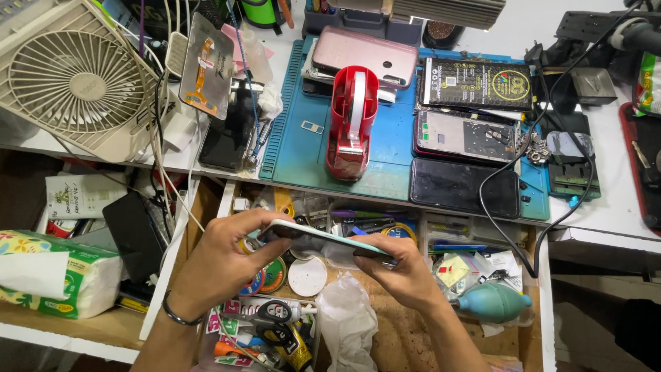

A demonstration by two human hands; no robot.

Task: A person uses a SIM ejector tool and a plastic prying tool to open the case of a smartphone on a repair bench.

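Observation:
Both my hands hold a slim phone (323, 240) with a pale green edge, seen almost edge-on, above an open drawer (537, 275). My left hand (224, 258) grips its left end with thumb and fingers. My right hand (399, 269) pinches its right end. A dark bracelet circles my left wrist. The phone's face is hidden from this angle.
A blue work mat (296, 145) on the white bench carries a red tape dispenser (351, 120), a pink phone (365, 55), a dark phone (465, 187) and opened phone parts (468, 134). A beige fan (76, 79) stands far left. The drawer holds tape rolls, scissors (272, 313) and a teal air blower (492, 302). A tissue pack (55, 275) lies lower left.

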